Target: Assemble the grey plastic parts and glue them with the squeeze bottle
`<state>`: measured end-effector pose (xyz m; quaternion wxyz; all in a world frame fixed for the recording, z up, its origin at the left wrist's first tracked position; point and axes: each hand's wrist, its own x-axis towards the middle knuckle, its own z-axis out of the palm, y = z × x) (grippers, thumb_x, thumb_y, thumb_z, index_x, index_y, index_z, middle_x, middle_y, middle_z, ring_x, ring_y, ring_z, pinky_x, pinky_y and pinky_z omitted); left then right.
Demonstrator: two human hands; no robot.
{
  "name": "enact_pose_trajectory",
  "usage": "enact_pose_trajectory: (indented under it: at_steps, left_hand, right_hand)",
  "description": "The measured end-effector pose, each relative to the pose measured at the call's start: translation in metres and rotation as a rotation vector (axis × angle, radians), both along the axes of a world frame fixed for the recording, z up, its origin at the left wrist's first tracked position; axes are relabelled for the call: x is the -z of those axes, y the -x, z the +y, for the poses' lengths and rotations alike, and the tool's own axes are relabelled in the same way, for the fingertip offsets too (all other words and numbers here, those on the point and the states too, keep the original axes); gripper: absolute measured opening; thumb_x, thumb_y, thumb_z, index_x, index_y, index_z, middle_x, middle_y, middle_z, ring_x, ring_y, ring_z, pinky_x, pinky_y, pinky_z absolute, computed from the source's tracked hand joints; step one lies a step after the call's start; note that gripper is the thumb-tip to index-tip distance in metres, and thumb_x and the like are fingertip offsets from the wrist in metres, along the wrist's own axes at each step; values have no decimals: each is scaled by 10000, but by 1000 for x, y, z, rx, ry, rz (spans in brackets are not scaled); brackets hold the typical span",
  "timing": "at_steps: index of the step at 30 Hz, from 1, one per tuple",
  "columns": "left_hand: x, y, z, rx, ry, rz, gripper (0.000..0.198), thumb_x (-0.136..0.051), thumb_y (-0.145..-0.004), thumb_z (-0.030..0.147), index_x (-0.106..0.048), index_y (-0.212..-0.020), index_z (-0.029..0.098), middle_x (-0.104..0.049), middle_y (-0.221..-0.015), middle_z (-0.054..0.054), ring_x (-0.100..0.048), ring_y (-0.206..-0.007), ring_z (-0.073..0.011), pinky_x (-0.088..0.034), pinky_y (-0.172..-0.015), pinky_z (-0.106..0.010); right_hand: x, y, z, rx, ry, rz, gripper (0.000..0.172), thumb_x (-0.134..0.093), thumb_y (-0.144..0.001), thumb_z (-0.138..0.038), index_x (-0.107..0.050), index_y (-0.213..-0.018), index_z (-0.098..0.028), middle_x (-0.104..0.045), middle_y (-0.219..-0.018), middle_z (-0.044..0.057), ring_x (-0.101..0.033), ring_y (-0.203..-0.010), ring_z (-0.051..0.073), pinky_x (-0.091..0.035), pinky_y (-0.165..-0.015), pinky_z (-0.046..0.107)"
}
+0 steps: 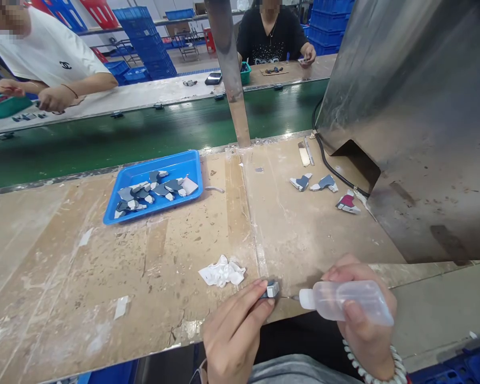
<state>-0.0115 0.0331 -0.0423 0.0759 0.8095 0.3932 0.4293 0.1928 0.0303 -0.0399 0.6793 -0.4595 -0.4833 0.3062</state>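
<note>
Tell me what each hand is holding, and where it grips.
The right hand holds a clear plastic bottle around its body. The left hand holds a small grey-and-white piece at its picture-left end, by the fingertips.

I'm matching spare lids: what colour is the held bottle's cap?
The cap is white, shown in the head view.

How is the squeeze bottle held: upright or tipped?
Tipped: the squeeze bottle lies sideways in the right hand, white cap towards the left hand.
</note>
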Motion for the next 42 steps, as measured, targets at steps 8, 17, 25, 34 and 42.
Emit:
enact_pose_trajectory:
  at_steps: [8, 17, 25, 34, 42]
  left_hand:
    - [2, -1, 1, 4, -18, 15, 301, -663, -834, -80, -743, -1035, 129, -740, -1175, -116, -686, -1158, -213, -596, -974, -320]
    - [4, 0, 1, 5, -9, -21, 284, -662, -830, -84, -750, -1000, 125, -747, -1148, -118, -701, -1121, -209, -609, -950, -317]
    - [0, -3, 2, -9, 10, -21, 280, -670, -828, -69, -757, -992, 141, -762, -1113, -105, -723, -1076, -215, -626, -927, -324]
    - [4, -4, 6, -3, -61, -32, 282, -687, -816, -64, -737, -1013, 132, -767, -1088, -108, -731, -1059, -220, -632, -908, -323]
    - [-9, 1, -10, 67, 25, 57, 234, -617, -870, -32, -692, -1033, 119, -761, -1003, -89, -700, -1107, -187, -594, -967, -279]
  right_hand:
    - [6, 8, 4, -3, -51, -70, 283, -682, -882, -508, -674, -959, -236, -607, -779, 52, -556, -739, 224, -464, -586, 353]
    - [7, 8, 6, -2, -54, -123, 325, -649, -903, -540, -678, -945, -220, -617, -771, 69, -564, -709, 232, -459, -544, 358]
    - [9, 10, 5, 11, -38, -64, 321, -622, -924, -537, -682, -940, -222, -610, -775, 63, -553, -715, 220, -442, -542, 338]
    - [10, 7, 7, 60, 15, 187, 320, -643, -876, -554, -678, -873, -235, -555, -796, 38, -548, -664, 183, -457, -503, 292]
    - [2, 7, 11, 57, 156, 487, 329, -709, -814, -551, -654, -856, -229, -553, -845, 26, -581, -672, 144, -494, -474, 198]
